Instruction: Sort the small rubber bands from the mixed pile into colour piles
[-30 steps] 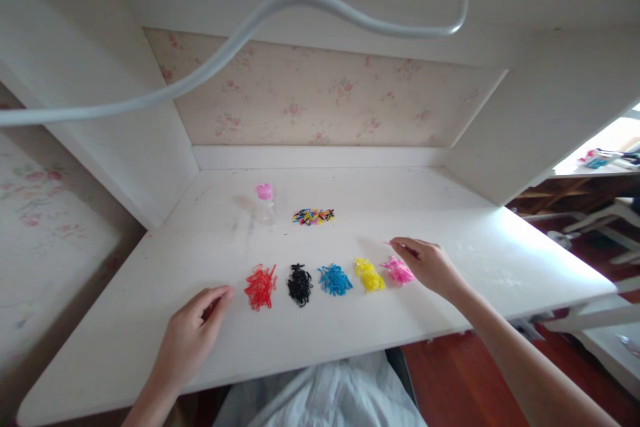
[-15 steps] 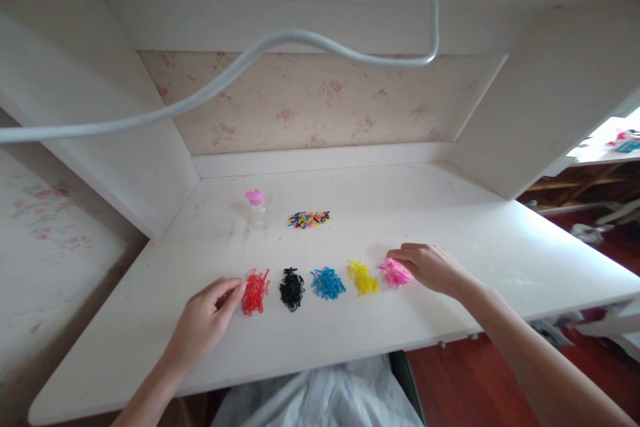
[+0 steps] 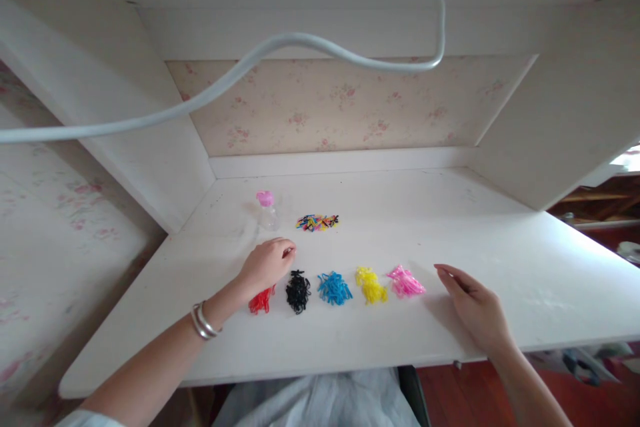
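Note:
My left hand (image 3: 269, 263) hovers above the far end of the red rubber-band pile (image 3: 261, 301), partly covering it. Its fingers are drawn together; whatever they may hold is hidden. Just right of it lies a pile of small black rubber bands (image 3: 299, 292). Blue bands (image 3: 335, 288), yellow bands (image 3: 371, 285) and pink bands (image 3: 405, 281) continue the row. To the right of the pink pile, apart from it, is my right hand (image 3: 475, 307), thumb and fingertips pressed together with nothing visible in them. Farther back sits a mixed-colour pile of rubber bands (image 3: 317, 222).
A small clear bottle (image 3: 269, 217) with a pink top (image 3: 265, 198) stands at the back left of the white desk (image 3: 400, 213). A white cable (image 3: 300, 40) crosses the upper view. Side panels (image 3: 550, 100) flank the desk.
My left hand has moved from the left side of the red pile up and right, over its far end. My right hand has left the pink pile, moving right. The view has shifted slightly.

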